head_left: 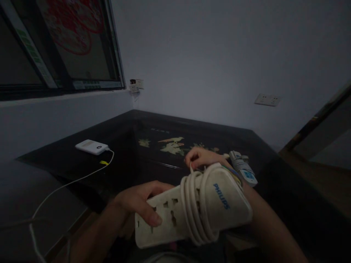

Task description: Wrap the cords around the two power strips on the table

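Note:
A white Philips power strip [167,219] is tilted up close in front of me. My left hand [142,201] grips its left end, thumb across the socket face. The strip's white cord [194,212] is wound in several loops around its middle, near the Philips label. Behind the strip, my right hand [201,157] has its fingers curled together at a piece of the cord rising from the loops. Part of my right wrist and forearm is hidden by the strip. Thin coloured wires show beside the strip's upper right edge.
On the dark table [117,171], a white power bank [91,147] with a white cable lies left. A second white power strip [242,168], wrapped in its cord, lies right. Wall sockets [267,99] are on the back wall, and a window [82,47] is at upper left.

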Demonstrator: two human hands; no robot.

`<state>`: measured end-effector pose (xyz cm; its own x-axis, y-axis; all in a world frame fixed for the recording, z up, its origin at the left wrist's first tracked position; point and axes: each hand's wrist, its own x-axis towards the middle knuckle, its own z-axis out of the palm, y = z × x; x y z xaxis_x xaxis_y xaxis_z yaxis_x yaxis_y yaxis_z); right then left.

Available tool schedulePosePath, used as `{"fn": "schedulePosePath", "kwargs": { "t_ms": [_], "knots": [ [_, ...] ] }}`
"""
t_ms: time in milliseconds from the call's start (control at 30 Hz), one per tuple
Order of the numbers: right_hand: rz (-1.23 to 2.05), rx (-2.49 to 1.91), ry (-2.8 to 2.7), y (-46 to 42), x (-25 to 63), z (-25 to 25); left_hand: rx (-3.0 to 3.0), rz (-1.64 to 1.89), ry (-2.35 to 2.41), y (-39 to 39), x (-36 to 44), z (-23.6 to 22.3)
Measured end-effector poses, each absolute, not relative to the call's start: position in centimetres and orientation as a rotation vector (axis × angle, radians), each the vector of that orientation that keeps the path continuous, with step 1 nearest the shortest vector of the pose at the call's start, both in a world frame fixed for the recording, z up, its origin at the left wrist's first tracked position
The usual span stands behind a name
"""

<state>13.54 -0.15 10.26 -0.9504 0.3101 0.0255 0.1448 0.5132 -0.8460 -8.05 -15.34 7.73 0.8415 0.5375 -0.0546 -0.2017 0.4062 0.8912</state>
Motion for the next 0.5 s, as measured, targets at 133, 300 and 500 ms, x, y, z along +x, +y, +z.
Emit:
{"fn": "schedulePosePath", "kwargs": {
  "t_ms": [133,300,500],
  "knots": [
    [1.39,-0.409,-2.727,1.8,11.4,14.1,1.689,0.348,0.782,-14.9,-9.6,9.3],
    [0.677,-0.702,-2.887,-0.4,8.7,17.4,2.086,0.385,1.28,-15.2,-10.3,9.6],
    [-0.238,-0.952,-2.72,-5.6,6.3,18.2,2.161,0.487,1.553,-13.5,-10.9,8.4]
  ]
}}
